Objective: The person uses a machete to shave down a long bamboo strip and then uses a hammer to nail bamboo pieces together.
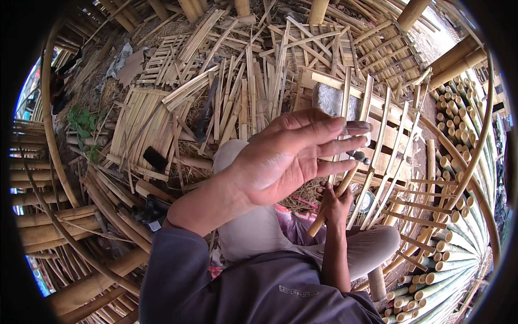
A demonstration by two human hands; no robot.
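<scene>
My left hand [291, 151] is raised in front of me, palm turned partly toward me and fingers stretched out to the right. Thumb and index finger lie close together; I make out nothing held between them. Below and to the right, my right hand [338, 204] is closed around the wooden handle of a hammer [341, 186]. The hammer's metal head shows just beyond my left fingers, above a frame of bamboo slats [384, 137]. This frame lies to my right, its long slats crossed over wider boards. A pale stone block [332, 101] is at its far end.
Loose bamboo strips [237, 97] cover the ground ahead. A slatted bamboo panel [141, 127] carries a black phone [155, 160] at left. Cut bamboo poles [450, 259] are stacked at right. A round, pale container-like object [365, 202] sits beside my right hand.
</scene>
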